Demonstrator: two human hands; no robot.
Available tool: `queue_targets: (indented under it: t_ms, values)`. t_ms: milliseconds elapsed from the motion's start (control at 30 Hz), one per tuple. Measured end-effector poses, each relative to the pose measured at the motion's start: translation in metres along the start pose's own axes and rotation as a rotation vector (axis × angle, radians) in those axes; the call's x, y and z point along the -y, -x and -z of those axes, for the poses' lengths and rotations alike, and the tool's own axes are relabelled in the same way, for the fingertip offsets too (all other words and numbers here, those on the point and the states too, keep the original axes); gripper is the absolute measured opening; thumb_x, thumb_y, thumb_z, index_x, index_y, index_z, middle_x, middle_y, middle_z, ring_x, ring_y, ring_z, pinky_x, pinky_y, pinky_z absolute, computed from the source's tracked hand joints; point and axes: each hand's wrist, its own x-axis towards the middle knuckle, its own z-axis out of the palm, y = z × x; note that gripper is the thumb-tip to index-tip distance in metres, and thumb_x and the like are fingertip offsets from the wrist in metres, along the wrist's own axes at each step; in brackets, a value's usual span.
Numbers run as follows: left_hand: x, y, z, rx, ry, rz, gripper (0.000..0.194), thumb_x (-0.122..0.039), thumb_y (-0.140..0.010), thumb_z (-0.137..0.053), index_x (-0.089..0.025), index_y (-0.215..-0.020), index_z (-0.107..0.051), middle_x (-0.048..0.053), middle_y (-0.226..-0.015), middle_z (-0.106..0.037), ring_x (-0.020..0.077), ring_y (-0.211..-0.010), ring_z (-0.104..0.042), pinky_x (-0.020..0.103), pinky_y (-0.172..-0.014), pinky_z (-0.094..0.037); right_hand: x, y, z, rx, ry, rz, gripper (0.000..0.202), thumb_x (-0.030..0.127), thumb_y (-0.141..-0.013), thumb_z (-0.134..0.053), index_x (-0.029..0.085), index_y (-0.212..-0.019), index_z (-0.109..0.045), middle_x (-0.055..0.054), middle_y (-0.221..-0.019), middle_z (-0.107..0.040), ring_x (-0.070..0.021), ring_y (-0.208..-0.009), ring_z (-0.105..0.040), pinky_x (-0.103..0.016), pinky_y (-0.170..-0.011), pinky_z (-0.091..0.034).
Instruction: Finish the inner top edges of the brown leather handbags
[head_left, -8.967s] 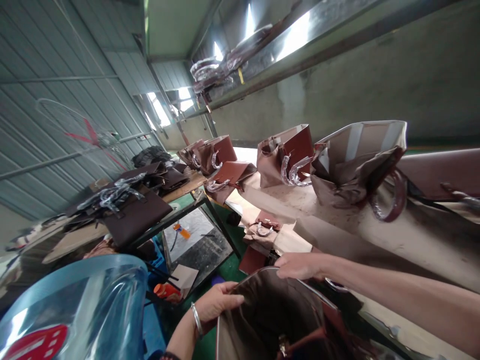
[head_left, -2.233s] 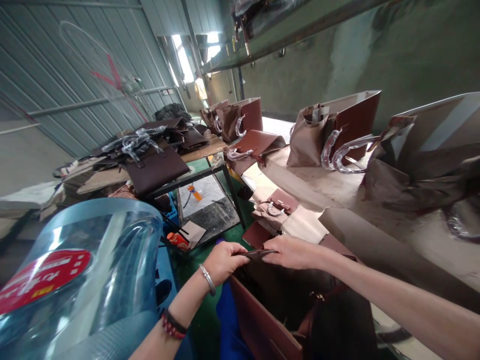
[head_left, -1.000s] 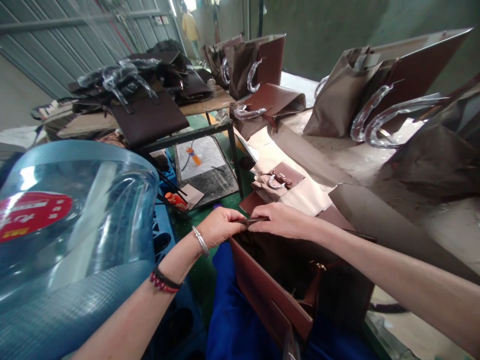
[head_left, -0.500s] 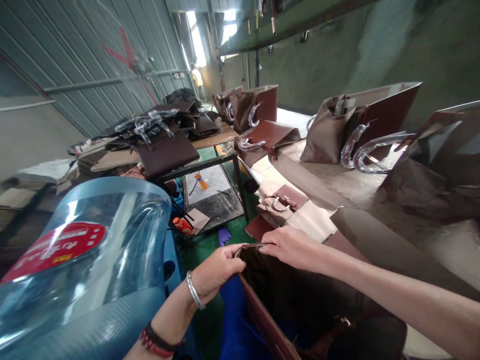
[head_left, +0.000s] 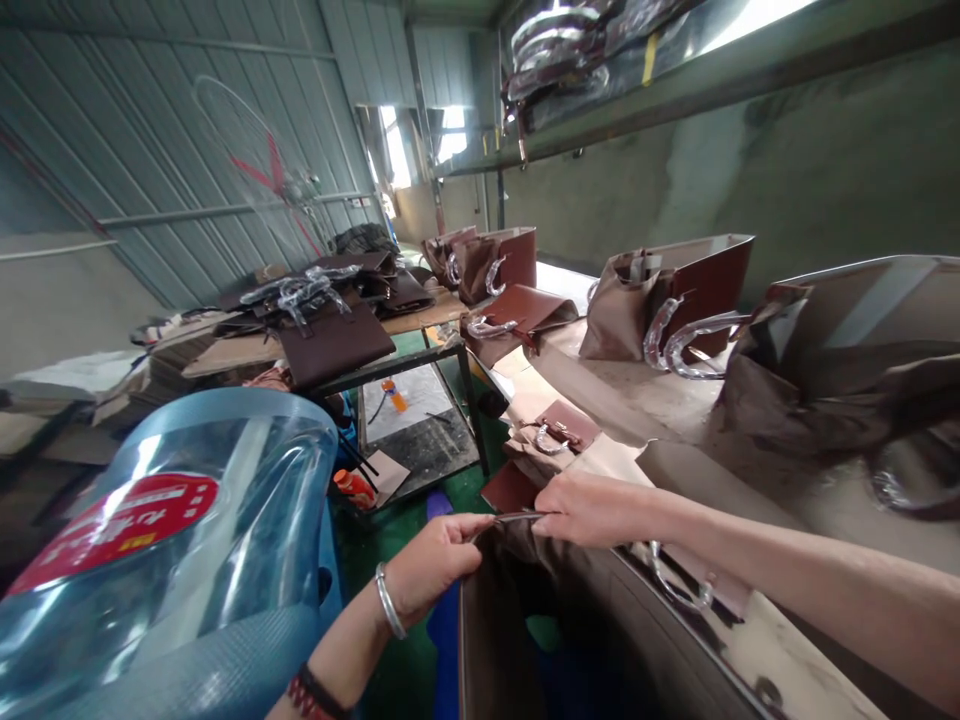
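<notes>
Both hands pinch the far rim of an open brown bag (head_left: 525,620) at the bench's (head_left: 660,400) near edge: left hand (head_left: 431,560) fingers pressed onto the rim's corner, right hand (head_left: 592,508) fingers pinched just beside it. The mouth faces up toward the wearer, its long axis running away along the bench edge. Judging by this, even tension between both pinches would keep the rim taut and straight.

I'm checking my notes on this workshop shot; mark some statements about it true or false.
1. Both hands pinch the rim of the open bag. True: left hand, right hand.
2. The left wrist is bare. False: it wears a bangle.
3. A blue water jug lies at the left. True.
4. The bags on the bench are green. False: they are brown.
</notes>
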Motion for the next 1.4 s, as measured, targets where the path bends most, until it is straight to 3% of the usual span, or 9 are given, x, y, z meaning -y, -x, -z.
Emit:
queue_targets:
  t_ms: [133,233,467,600,833,967,1100,1200,1400]
  values:
    - [0.006,-0.008,0.010,0.071,-0.003,0.089,0.046,-0.007,-0.055,-0.044,-0.012,-0.097,-0.061,0.004,-0.073,-0.065,0.0156,-0.069,-0.059,0.027,-0.070,-0.042,-0.014,0.003,-0.007,0.078,-0.179,0.001,0.025,0.027,-0.073,-0.044,0.013,-0.053,-0.049,0.005,-0.046,-0.032,-0.0060,-0.045,-0.032,-0.019,-0.042,-0.020]
    - [0.010,-0.016,0.014,0.084,-0.006,0.153,0.043,-0.010,-0.053,-0.046,-0.011,-0.092,-0.063,0.004,-0.068,-0.063,0.0160,-0.067,-0.058,0.027,-0.067,-0.042,-0.029,0.002,-0.018,0.139,-0.312,0.027,0.027,0.030,-0.073,-0.044,0.014,-0.052,-0.042,0.006,-0.047,-0.028,-0.0050,-0.046,-0.030,-0.017,-0.042,-0.020]
    - [0.018,-0.034,0.003,-0.126,-0.211,0.116,0.022,-0.018,-0.054,-0.055,-0.011,-0.074,-0.061,-0.003,-0.054,-0.051,0.0097,-0.055,-0.043,0.021,-0.054,-0.032,-0.031,-0.003,-0.030,0.088,-0.273,-0.065,0.024,0.025,-0.071,-0.043,0.014,-0.050,-0.041,0.005,-0.045,-0.028,-0.0056,-0.044,-0.030,-0.020,-0.042,-0.019]
    - [0.024,-0.034,0.003,-0.182,-0.249,0.118,0.016,-0.011,-0.051,-0.051,-0.011,-0.064,-0.059,-0.005,-0.050,-0.046,0.0071,-0.050,-0.037,0.019,-0.048,-0.026,-0.029,-0.003,-0.029,0.068,-0.244,-0.059,0.024,0.024,-0.073,-0.043,0.013,-0.052,-0.045,0.005,-0.046,-0.031,-0.0063,-0.045,-0.032,-0.020,-0.044,-0.020]
    - [0.019,-0.017,0.019,0.151,-0.015,0.251,0.036,-0.010,-0.054,-0.049,-0.013,-0.086,-0.066,0.001,-0.072,-0.065,0.0102,-0.058,-0.054,0.021,-0.060,-0.040,-0.048,0.000,-0.034,0.258,-0.586,0.072,0.028,0.034,-0.075,-0.047,0.013,-0.057,-0.046,0.006,-0.051,-0.030,-0.0055,-0.049,-0.029,-0.018,-0.044,-0.023]
    - [0.019,-0.020,0.024,0.193,0.005,0.295,0.042,-0.008,-0.055,-0.048,-0.014,-0.092,-0.065,0.003,-0.081,-0.068,0.0124,-0.060,-0.058,0.022,-0.062,-0.043,-0.049,0.001,-0.034,0.325,-0.690,0.014,0.031,0.040,-0.072,-0.051,0.012,-0.059,-0.050,0.006,-0.051,-0.031,-0.0053,-0.049,-0.029,-0.017,-0.043,-0.022]
    - [0.026,-0.028,0.027,0.171,0.043,0.307,0.045,-0.007,-0.053,-0.047,-0.013,-0.094,-0.065,0.004,-0.080,-0.068,0.0161,-0.061,-0.060,0.026,-0.061,-0.046,-0.045,0.002,-0.026,0.346,-0.526,-0.068,0.027,0.039,-0.060,-0.063,0.013,-0.065,-0.055,0.007,-0.053,-0.042,-0.0061,-0.051,-0.038,-0.016,-0.044,-0.025]
    - [0.032,-0.033,0.030,0.176,0.061,0.314,0.045,-0.008,-0.054,-0.048,-0.013,-0.095,-0.064,0.005,-0.080,-0.068,0.0178,-0.064,-0.061,0.027,-0.063,-0.047,-0.051,0.002,-0.025,0.389,-0.498,-0.064,0.020,0.032,-0.062,-0.061,0.013,-0.066,-0.056,0.007,-0.052,-0.042,-0.0060,-0.051,-0.037,-0.016,-0.043,-0.024]
    - [0.049,-0.051,0.041,0.210,0.134,0.332,0.037,-0.009,-0.055,-0.050,-0.010,-0.089,-0.066,0.006,-0.076,-0.069,0.0175,-0.064,-0.061,0.028,-0.067,-0.046,-0.083,-0.008,-0.049,0.495,-0.711,-0.098,0.025,0.035,-0.063,-0.060,0.010,-0.065,-0.058,0.006,-0.052,-0.035,-0.0055,-0.050,-0.031,-0.017,-0.043,-0.023]
